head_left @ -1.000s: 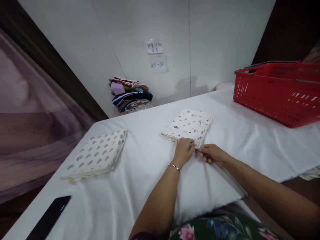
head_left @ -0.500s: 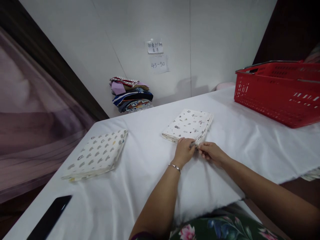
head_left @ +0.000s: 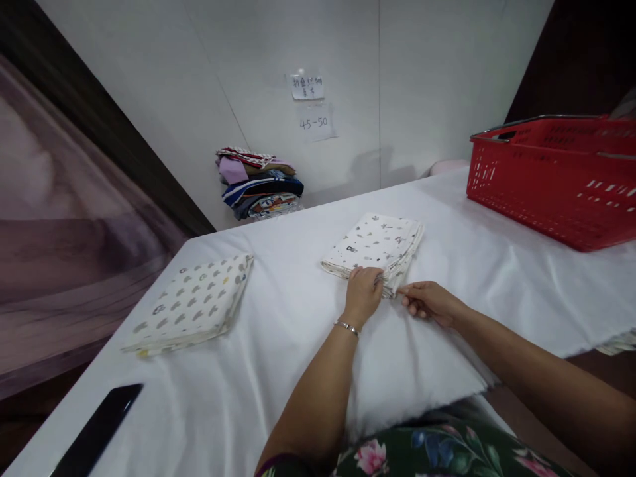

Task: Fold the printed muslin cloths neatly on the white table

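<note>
A folded white cloth point(head_left: 375, 242) with small printed figures lies on the white-covered table, its layered edges toward me. My left hand point(head_left: 365, 288) is closed on the cloth's near edge, thumb and fingers gripping the layers. At the cloth's near right corner, my right hand point(head_left: 427, 301) pinches the tip of the corner between thumb and forefinger, its other fingers curled. To the left lies another folded cloth point(head_left: 199, 298), cream with grey mushroom-like shapes, touched by neither hand.
A red plastic basket point(head_left: 546, 185) stands at the back right. Beyond the table's far edge is a stack of folded fabrics point(head_left: 261, 185) by the wall. A dark phone-like slab point(head_left: 99, 427) lies front left. Paper signs point(head_left: 315, 122) hang on the wall.
My right hand has drawn slightly right, away from my left hand, and the cloth's near corner is now spread flatter. My left hand has shifted a little left along the edge.
</note>
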Action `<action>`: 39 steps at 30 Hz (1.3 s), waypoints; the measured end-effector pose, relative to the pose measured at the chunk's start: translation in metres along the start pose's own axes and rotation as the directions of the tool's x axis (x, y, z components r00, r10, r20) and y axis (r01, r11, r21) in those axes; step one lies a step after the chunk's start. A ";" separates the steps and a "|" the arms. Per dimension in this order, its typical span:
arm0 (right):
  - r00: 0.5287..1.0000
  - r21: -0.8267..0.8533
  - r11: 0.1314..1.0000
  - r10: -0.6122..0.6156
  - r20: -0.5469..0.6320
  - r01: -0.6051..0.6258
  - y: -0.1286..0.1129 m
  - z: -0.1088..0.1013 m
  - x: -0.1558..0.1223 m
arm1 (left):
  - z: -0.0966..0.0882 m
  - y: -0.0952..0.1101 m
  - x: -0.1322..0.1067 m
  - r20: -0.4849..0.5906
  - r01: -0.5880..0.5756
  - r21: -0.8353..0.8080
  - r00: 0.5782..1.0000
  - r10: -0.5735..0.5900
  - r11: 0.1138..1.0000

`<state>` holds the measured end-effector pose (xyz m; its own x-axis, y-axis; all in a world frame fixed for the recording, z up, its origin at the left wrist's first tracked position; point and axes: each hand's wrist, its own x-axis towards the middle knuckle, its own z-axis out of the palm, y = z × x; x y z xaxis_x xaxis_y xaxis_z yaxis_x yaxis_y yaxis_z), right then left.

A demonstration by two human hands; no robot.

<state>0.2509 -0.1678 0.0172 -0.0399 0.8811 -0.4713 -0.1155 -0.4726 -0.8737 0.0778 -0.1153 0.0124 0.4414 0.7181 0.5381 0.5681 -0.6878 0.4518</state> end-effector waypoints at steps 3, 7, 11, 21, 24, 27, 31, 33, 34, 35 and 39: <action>0.998 -0.039 0.998 0.058 -0.005 -0.058 0.001 -0.002 -0.001 | -0.001 0.001 0.001 -0.004 -0.010 -0.006 1.000 0.010 1.000; 0.997 -0.011 0.997 0.078 -0.010 -0.078 -0.001 0.005 -0.001 | -0.001 0.002 0.001 0.010 -0.029 -0.003 1.000 0.030 1.000; 0.998 0.016 0.999 0.052 -0.042 -0.051 -0.005 0.012 0.002 | 0.000 0.001 0.000 0.019 -0.039 0.004 0.999 0.039 0.999; 0.996 -0.040 0.996 0.083 -0.016 -0.083 -0.004 0.012 0.003 | 0.000 0.000 0.000 0.034 -0.025 -0.009 0.999 0.025 1.000; 0.997 -0.041 0.996 0.081 -0.008 -0.081 -0.003 0.011 0.005 | 0.000 0.000 0.000 0.043 -0.018 0.000 0.999 0.018 1.000; 0.997 -0.028 0.997 0.069 -0.024 -0.070 -0.004 0.011 0.007 | 0.000 -0.001 0.000 0.035 -0.034 0.002 0.999 0.034 0.999; 0.995 -0.042 0.996 0.083 -0.050 -0.085 -0.008 0.015 0.008 | 0.002 -0.002 -0.001 0.023 -0.049 -0.011 0.998 0.050 0.999; 0.995 -0.050 0.995 0.086 -0.051 -0.088 -0.008 0.016 0.009 | 0.003 -0.002 -0.001 0.025 -0.051 -0.013 0.998 0.051 0.999; 0.995 -0.050 0.995 0.083 -0.052 -0.086 -0.008 0.016 0.010 | 0.003 -0.002 -0.001 0.024 -0.051 -0.013 0.998 0.051 0.999; 0.996 -0.047 0.996 0.078 -0.052 -0.081 -0.008 0.016 0.011 | 0.004 -0.002 -0.001 0.023 -0.051 -0.011 0.998 0.051 0.999; 0.998 -0.010 0.999 0.030 -0.048 -0.031 -0.003 0.014 0.013 | 0.003 -0.002 -0.001 0.023 -0.046 -0.003 0.999 0.046 0.999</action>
<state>0.2371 -0.1550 0.0157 0.0041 0.8643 -0.5029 -0.1043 -0.4998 -0.8598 0.0787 -0.1144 0.0087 0.4830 0.6882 0.5414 0.5452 -0.7202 0.4291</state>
